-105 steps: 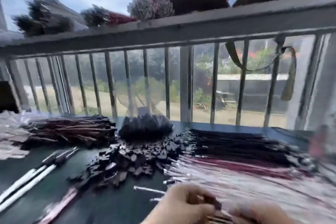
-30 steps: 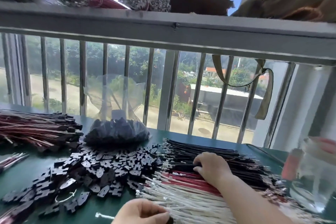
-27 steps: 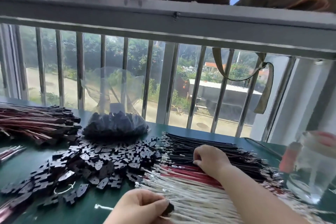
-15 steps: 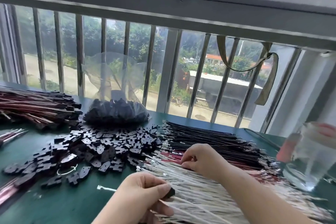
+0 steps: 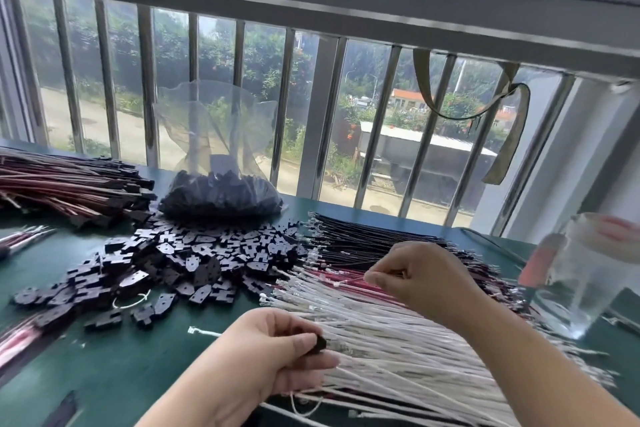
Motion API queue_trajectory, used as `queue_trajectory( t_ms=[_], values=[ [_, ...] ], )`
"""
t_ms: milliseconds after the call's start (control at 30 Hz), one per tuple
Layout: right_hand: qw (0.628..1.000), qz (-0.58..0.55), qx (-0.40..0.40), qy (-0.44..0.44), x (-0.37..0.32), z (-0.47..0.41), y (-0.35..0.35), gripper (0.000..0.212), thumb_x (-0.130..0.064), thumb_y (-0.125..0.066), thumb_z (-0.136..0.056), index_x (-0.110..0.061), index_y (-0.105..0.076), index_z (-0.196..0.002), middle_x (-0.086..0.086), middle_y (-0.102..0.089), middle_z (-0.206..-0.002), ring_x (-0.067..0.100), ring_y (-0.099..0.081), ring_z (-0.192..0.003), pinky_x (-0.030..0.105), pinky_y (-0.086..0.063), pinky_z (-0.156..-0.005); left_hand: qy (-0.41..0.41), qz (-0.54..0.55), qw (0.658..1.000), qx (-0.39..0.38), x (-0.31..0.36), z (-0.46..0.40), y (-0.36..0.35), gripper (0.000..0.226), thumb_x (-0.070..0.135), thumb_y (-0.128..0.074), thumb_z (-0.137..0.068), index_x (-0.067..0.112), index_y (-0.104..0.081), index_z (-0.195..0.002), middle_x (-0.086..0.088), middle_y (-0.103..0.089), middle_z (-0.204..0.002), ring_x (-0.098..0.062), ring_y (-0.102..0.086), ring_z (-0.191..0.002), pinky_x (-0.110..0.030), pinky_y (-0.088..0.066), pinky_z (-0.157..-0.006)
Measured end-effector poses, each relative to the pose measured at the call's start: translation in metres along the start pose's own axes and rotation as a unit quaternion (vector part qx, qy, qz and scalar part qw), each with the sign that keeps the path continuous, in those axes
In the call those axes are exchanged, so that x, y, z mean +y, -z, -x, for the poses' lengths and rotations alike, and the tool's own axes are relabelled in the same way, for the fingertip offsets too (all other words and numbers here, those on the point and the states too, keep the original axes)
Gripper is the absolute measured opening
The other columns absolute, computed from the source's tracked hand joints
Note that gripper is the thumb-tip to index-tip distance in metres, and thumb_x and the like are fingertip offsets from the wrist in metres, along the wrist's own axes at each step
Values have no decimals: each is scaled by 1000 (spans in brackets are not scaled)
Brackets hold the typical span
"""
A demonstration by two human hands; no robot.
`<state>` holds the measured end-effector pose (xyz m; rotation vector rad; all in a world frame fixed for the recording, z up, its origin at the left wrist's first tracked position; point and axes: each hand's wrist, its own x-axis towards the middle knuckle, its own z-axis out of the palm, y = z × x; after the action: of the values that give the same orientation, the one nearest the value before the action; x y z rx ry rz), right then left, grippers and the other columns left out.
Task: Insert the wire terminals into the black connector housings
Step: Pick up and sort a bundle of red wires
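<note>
My left hand (image 5: 273,354) pinches a small black connector housing (image 5: 319,344) between thumb and fingers, low in the middle. My right hand (image 5: 420,279) hovers over the wire bundle with curled fingers and pinches a thin red wire (image 5: 346,279) near its terminal end. White wires (image 5: 391,350) lie nearest me, red ones in the middle, black wires (image 5: 374,239) behind, all with metal terminals pointing left. A loose heap of black connector housings (image 5: 194,260) spreads over the green table (image 5: 114,364) to the left of the wires.
A clear plastic bag of more housings (image 5: 221,198) stands at the back by the window bars. Finished red-brown wire assemblies (image 5: 69,187) lie at the far left. A clear glass jar (image 5: 588,274) stands at the right edge. A strap (image 5: 509,135) hangs from the railing.
The view has tilted down and closer. My right hand has shifted from the black and red wires toward me and lifted, pinching a wire. My left hand has risen with the housing.
</note>
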<state>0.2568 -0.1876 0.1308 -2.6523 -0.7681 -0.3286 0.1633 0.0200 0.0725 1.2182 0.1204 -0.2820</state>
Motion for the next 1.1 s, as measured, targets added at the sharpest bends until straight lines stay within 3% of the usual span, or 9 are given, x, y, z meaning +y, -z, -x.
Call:
queue_trajectory(
  t_ms=[100,267,467,667,833,933,1100],
  values=[
    [997,-76,-8,-4,-8,19,4,6,-34,-69,-82,-38,-73,-82,-21,-63,-71,-5,-59,-71,20,-52,-68,-1,3,1000,-3,0,0,0,6,-13,-55,-85,-11,-57,-90,-27,-71,-80,-34,-72,-76,-29,-58,-51],
    [975,-216,-54,2,-17,56,9,40,-4,-63,-86,-43,-74,-89,-19,-68,-78,-1,-61,-62,11,-45,-59,-19,-22,1000,-11,2,2,-3,12,-2,-67,-73,-5,-64,-83,-20,-73,-81,-32,-73,-76,-27,-58,-49],
    [975,-218,15,-36,-28,85,-5,9,-29,-76,-74,-37,-74,-72,-17,-67,-68,-2,-57,-60,7,-40,-54,-37,-44,998,-37,-1,5,-8,23,11,-78,-46,5,-74,-68,-21,-73,-84,-30,-73,-73,-26,-57,-46],
    [977,-213,26,-21,-35,91,-8,13,-20,-75,-77,-29,-71,-69,-18,-65,-70,-4,-55,-61,7,-39,-58,-44,-54,996,-58,-3,7,-12,24,11,-77,-42,7,-75,-66,-20,-73,-76,-30,-73,-67,-26,-55,-44],
    [976,-212,37,-6,-37,93,-6,14,-17,-75,-78,-27,-71,-70,-21,-64,-70,-5,-55,-63,6,-39,-58,-44,-63,995,-69,-4,6,-12,23,6,-88,-48,7,-75,-68,-22,-72,-75,-33,-72,-69,-26,-55,-45],
    [980,-188,60,11,-35,94,-9,13,-17,-75,-78,-27,-71,-71,-16,-64,-74,-1,-57,-69,7,-39,-59,-37,-58,995,-77,-4,5,-12,22,12,-79,-47,7,-75,-68,-23,-72,-75,-33,-72,-70,-26,-55,-45],
    [987,-116,78,84,-35,99,-10,7,-30,-62,-83,-29,-66,-78,-17,-56,-73,2,-55,-69,17,-46,-60,-30,-59,994,-87,-5,5,-12,24,15,-86,-47,8,-75,-67,-21,-72,-73,-31,-73,-69,-26,-56,-47]
  ],
)
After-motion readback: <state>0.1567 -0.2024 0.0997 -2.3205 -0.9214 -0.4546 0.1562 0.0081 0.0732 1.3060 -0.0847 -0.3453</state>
